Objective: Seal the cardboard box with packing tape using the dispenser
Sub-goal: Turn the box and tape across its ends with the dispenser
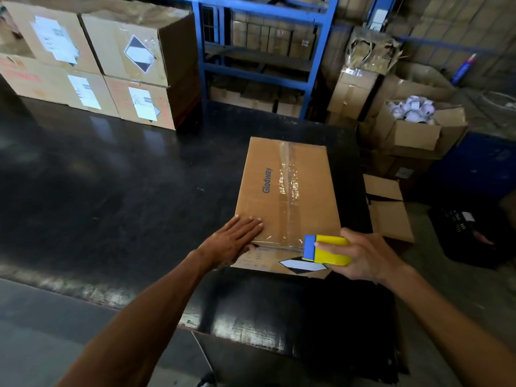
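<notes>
A brown cardboard box (259,188) printed "Glodway" lies on a black table (111,177). Clear packing tape (289,180) runs along its top seam, and a second strip crosses the near edge. My left hand (234,238) rests flat, fingers spread, on the box's near left corner, over the end of that strip. My right hand (363,258) grips a yellow and blue tape dispenser (326,250) at the near right corner of the box, its blue end touching the tape.
Four stacked labelled cartons (92,62) stand at the table's far left. Blue shelving (259,51) is behind the table. To the right are open cartons, one holding white rolls (413,110), a flattened carton (388,208) and a black crate (463,233) on the floor.
</notes>
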{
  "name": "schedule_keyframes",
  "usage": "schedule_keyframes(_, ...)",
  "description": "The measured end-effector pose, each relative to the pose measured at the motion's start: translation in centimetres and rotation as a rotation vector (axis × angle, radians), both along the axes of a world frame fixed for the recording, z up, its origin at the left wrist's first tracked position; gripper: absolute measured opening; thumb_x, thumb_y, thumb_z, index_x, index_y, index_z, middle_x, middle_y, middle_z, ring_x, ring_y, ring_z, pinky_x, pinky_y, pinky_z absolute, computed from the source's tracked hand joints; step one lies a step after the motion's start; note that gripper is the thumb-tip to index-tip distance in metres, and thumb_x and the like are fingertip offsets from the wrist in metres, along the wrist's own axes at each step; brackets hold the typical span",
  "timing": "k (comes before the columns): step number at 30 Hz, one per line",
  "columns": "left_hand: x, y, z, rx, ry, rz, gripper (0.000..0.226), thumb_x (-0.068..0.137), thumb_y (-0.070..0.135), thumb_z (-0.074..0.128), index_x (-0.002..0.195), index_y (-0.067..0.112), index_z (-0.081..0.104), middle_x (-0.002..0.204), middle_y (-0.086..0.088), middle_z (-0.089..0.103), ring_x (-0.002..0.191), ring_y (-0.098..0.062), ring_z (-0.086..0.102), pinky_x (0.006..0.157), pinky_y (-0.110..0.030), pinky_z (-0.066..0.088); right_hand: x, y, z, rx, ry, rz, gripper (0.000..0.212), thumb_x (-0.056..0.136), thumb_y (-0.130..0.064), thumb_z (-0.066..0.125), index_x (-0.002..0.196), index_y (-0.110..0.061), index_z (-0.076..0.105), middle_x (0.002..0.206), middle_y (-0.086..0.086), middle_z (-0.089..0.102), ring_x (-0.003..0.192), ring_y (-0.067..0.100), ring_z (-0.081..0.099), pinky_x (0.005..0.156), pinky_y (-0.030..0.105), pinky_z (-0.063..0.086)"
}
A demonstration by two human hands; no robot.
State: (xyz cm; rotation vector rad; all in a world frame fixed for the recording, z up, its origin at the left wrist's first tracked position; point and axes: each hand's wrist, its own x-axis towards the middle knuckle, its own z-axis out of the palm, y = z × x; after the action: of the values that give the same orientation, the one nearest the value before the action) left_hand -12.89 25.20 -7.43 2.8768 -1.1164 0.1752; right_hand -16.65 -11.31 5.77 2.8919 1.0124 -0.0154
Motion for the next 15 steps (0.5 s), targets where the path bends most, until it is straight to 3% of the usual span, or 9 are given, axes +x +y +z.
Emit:
schedule_keyframes(7,0.7,-7.0,1.7,0.043,-0.176,-0.179,0.062,0.106,0.044,0.03,0.157,0.011,0.022,0.165,-0.01,0.018,0.153,-0.026,0.014,0.124,-0.049,0.008,-0.1,-0.1,-0.5,0.052,-0.011,-0.033,0.06,0.061,-0.052,0.083,0.119,-0.042,0.069,0.082,0.003,0.057,0.052,0.024,0.054,0.043,0.026,0.038)
schedule_keyframes(15,1.5,-9.6,0.1,0.033,-0.128,-0.106,0.059,0.107,0.044,0.027,0.157,0.011,0.026,0.164,-0.005,0.024,0.151,-0.02,0.024,0.12,-0.043,0.027,0.2,-0.5,-1.4,0.027,-0.031,-0.01,0.063,0.06,-0.052,0.083,0.12,-0.042,0.068,0.086,0.004,0.06,0.06,0.024,0.06,0.045,0.027,0.043)
